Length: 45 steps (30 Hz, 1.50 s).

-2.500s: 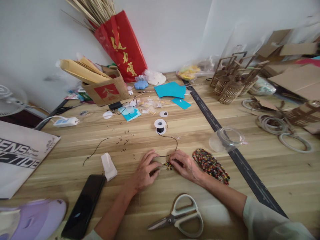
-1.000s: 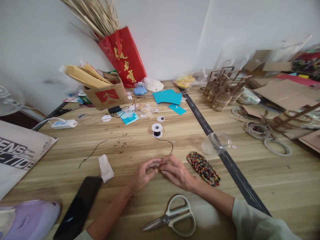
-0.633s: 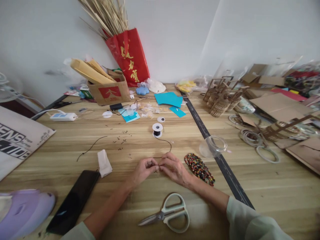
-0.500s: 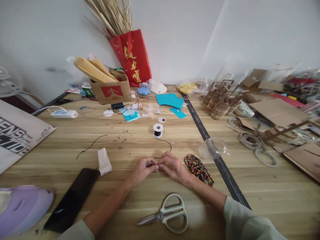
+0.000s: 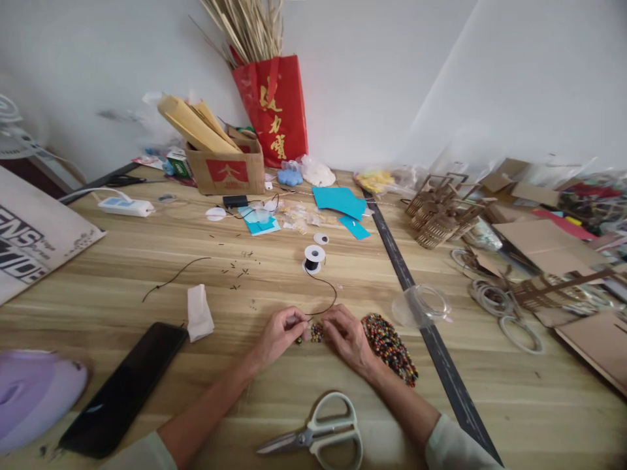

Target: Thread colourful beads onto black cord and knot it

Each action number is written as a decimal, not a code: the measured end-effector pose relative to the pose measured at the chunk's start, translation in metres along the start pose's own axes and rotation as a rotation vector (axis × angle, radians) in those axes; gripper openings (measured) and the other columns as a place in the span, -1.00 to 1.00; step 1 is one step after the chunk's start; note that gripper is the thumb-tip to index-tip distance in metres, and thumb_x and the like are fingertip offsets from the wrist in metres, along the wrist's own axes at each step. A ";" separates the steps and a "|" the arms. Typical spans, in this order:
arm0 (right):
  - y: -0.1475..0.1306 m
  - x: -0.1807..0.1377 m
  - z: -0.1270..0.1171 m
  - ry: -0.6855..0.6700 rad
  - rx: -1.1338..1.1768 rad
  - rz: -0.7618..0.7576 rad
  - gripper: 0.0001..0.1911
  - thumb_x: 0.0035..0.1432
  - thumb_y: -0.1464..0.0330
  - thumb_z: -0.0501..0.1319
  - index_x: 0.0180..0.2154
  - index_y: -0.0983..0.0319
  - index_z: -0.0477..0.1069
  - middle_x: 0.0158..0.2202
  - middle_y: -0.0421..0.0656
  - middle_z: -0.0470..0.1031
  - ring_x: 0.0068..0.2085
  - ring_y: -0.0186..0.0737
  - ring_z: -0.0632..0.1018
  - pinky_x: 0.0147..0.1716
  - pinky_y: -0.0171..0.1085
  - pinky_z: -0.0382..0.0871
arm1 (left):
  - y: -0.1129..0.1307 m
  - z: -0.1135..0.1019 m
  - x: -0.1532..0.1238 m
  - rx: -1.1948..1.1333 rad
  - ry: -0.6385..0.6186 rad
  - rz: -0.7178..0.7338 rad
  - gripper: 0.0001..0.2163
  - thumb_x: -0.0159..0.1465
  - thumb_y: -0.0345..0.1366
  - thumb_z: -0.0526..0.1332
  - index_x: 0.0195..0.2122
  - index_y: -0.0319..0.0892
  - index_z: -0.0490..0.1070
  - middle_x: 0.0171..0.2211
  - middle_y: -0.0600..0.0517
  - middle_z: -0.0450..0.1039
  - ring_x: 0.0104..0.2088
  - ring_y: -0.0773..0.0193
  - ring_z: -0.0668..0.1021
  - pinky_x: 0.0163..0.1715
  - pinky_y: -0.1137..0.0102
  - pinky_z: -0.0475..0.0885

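Fingers and thumb pinched, my left hand [image 5: 284, 334] holds the end of a thin black cord [image 5: 334, 295], which curves back to a white spool [image 5: 314, 260]. A small heap of multicoloured beads [image 5: 317, 331] lies on the table between my hands. My right hand [image 5: 349, 338] is at the heap's right side, fingers curled together; whatever is between its fingertips is hidden. Beside my right wrist lies a bundle of multicoloured bead strands [image 5: 389, 349]. Scissors [image 5: 318, 434] with pale handles rest on the table in front of me.
A black phone [image 5: 125, 388] and folded white paper [image 5: 200, 313] lie left, near a loose black cord [image 5: 176, 277]. Clear plastic cups [image 5: 416, 307] stand right. Behind are blue sheets [image 5: 337, 202], a cardboard box [image 5: 226, 171], a red bag [image 5: 274, 111] and small woven baskets [image 5: 435, 215].
My right hand has drawn away from my left fingertips, where they met, and lowered to the bead heap, which now shows between them. My left hand keeps its pinch. The view has shifted slightly.
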State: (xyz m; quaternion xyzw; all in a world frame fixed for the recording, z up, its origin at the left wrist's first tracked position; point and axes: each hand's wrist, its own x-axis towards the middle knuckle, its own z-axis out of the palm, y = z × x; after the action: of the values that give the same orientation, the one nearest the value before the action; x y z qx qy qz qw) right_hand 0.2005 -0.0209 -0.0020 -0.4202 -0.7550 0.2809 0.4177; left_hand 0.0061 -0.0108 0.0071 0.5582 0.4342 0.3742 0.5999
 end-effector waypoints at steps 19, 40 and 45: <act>0.001 0.001 0.001 -0.063 -0.084 0.023 -0.85 0.24 0.48 0.05 -0.27 0.22 0.38 -0.31 -0.09 0.44 -0.27 -0.21 0.46 -0.28 -0.27 0.36 | -0.005 -0.004 -0.004 0.440 0.099 0.116 -0.92 0.15 -0.37 0.16 -0.46 -0.21 0.41 -0.47 0.01 0.48 -0.42 0.27 0.49 -0.37 0.43 0.37; 0.002 0.000 0.001 -0.079 -0.122 -0.055 -0.84 0.18 0.51 0.08 -0.24 0.21 0.39 -0.35 -0.10 0.41 -0.31 -0.21 0.44 -0.32 -0.29 0.35 | -0.009 0.000 -0.004 0.417 0.147 0.108 -0.93 0.13 -0.38 0.18 -0.48 -0.20 0.38 -0.56 0.09 0.42 -0.50 0.34 0.45 -0.45 0.49 0.32; 0.001 0.000 0.001 -0.101 -0.125 -0.048 -0.84 0.17 0.51 0.08 -0.25 0.22 0.39 -0.33 -0.09 0.41 -0.30 -0.20 0.44 -0.31 -0.27 0.36 | -0.008 0.000 -0.005 0.447 0.136 0.112 -0.92 0.15 -0.37 0.17 -0.47 -0.19 0.38 -0.53 0.08 0.43 -0.47 0.32 0.46 -0.42 0.48 0.34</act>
State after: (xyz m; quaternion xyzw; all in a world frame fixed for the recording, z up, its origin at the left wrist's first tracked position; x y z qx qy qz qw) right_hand 0.2000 -0.0205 -0.0032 -0.4128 -0.8010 0.2439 0.3585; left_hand 0.0044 -0.0167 -0.0003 0.6738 0.5141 0.3382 0.4090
